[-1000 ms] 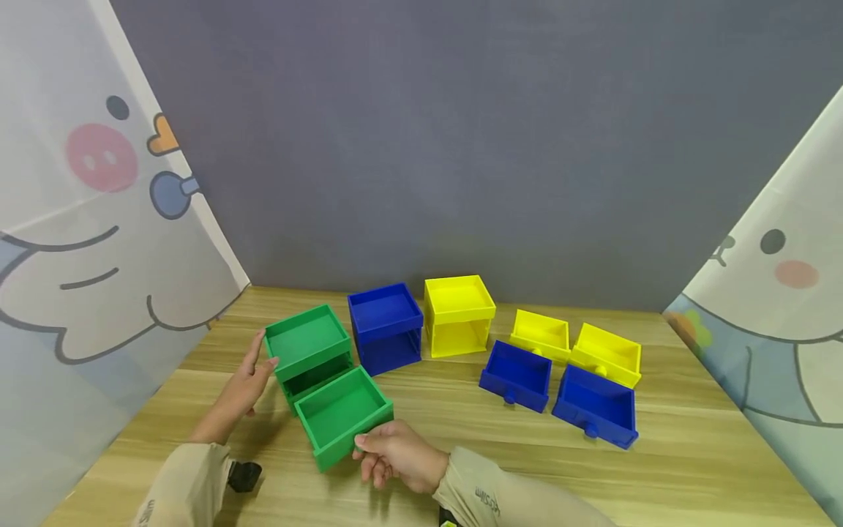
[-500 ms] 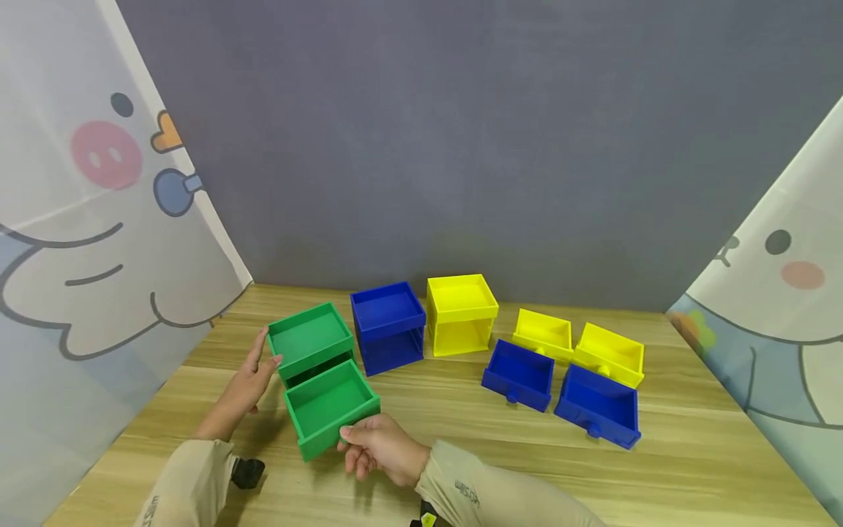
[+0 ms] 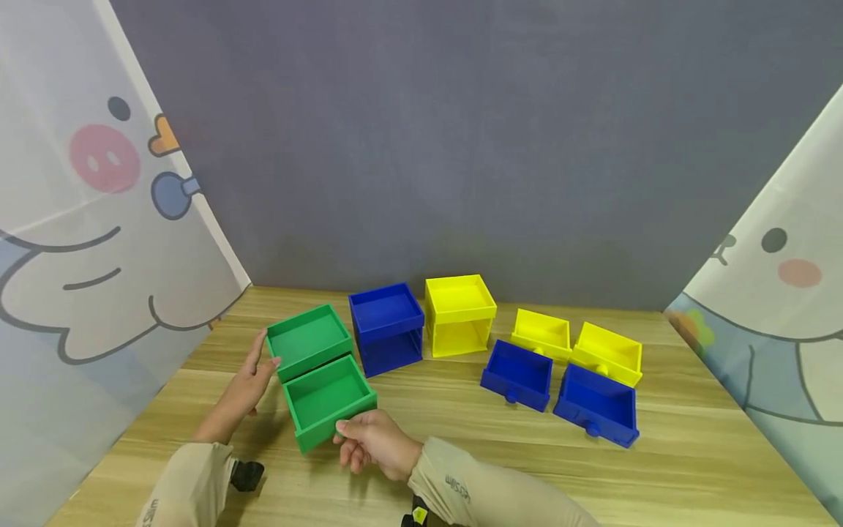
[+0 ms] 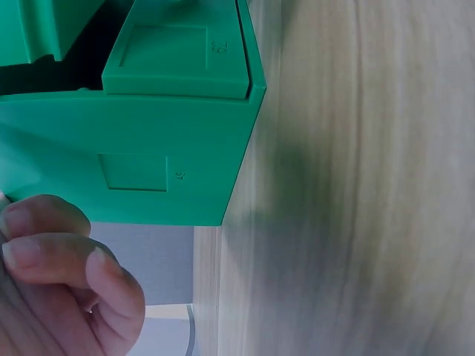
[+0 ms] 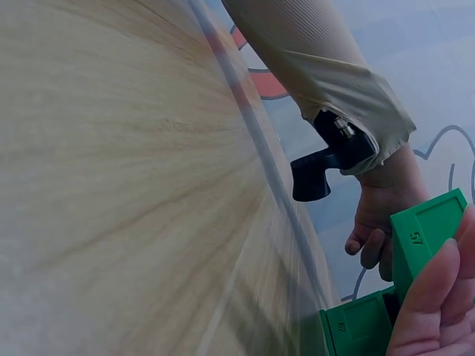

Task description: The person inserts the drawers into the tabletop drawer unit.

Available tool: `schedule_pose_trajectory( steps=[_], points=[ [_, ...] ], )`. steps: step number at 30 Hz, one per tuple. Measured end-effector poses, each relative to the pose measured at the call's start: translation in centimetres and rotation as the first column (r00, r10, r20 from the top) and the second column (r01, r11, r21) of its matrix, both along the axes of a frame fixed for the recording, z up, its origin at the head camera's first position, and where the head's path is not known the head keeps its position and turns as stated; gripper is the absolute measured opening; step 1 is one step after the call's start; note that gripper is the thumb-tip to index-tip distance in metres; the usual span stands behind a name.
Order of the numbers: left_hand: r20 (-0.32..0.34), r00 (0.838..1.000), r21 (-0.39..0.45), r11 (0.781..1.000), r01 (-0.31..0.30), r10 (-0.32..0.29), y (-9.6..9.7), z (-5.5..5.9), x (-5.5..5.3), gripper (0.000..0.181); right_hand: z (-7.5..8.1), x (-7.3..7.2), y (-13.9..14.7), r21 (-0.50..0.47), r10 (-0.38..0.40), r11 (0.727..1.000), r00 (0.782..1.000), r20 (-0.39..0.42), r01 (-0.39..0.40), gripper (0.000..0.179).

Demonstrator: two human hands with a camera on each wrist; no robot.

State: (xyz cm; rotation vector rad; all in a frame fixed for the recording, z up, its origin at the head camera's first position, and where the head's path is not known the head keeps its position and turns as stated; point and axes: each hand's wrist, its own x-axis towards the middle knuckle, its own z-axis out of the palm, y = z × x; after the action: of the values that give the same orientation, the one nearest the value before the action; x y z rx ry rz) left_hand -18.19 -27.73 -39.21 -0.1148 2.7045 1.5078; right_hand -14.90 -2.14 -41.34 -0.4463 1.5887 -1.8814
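Observation:
A green cabinet (image 3: 309, 340) stands at the left of the table. My left hand (image 3: 246, 384) holds its left side, thumb at the front corner; in the left wrist view several fingers (image 4: 111, 289) are curled beside the cabinet wall (image 4: 200, 170). My right hand (image 3: 382, 443) pinches the front of a green drawer (image 3: 329, 395), its knob hidden by the fingers. The drawer sits slightly skewed right at the cabinet's upper opening, mostly outside it. Beneath, a lower drawer front (image 4: 174, 52) fills the lower slot. In the right wrist view, my right hand (image 5: 438, 304) is beside the drawer (image 5: 427, 233).
A blue cabinet (image 3: 388, 351) and a yellow cabinet (image 3: 461, 315) stand behind to the right. Two yellow drawers (image 3: 541, 333) and two blue drawers (image 3: 516, 373) lie further right. A grey panel (image 3: 461, 146) and printed cloths (image 3: 118, 241) border the wooden table (image 3: 454, 410).
My right hand has moved left and slightly away from me, bringing the green drawer closer to the cabinet and narrowing the dark gap. The left hand and cabinet have stayed put.

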Motion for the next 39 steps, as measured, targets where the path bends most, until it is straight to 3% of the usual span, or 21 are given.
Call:
schedule_pose_trajectory(
  steps=[9, 15, 27, 39],
  points=[
    [0.052, 0.999, -0.028, 1.0, 0.001, 0.001, 0.1, 0.4, 0.1, 0.075, -0.1, -0.4, -0.6, 0.01, -0.032, 0.999, 0.999, -0.011, 0.032, 0.03],
    [0.045, 0.999, -0.044, 0.999, 0.002, 0.0, -0.1, 0.4, 0.0, 0.073, -0.3, -0.5, -1.3, 0.023, -0.05, 0.998, 0.998, -0.048, 0.051, 0.031],
    [0.046, 0.999, -0.043, 0.999, 0.008, -0.006, 0.0, 0.3, 0.1, 0.072, -0.8, -0.6, -0.9, 0.023, -0.047, 0.999, 0.999, -0.019, 0.047, 0.028],
    [0.042, 0.999, -0.029, 0.999, 0.02, -0.019, -0.1, 0.3, -0.1, 0.072, -0.7, -0.7, -0.8, 0.036, -0.044, 0.998, 0.998, -0.04, 0.046, 0.029]
  ],
)
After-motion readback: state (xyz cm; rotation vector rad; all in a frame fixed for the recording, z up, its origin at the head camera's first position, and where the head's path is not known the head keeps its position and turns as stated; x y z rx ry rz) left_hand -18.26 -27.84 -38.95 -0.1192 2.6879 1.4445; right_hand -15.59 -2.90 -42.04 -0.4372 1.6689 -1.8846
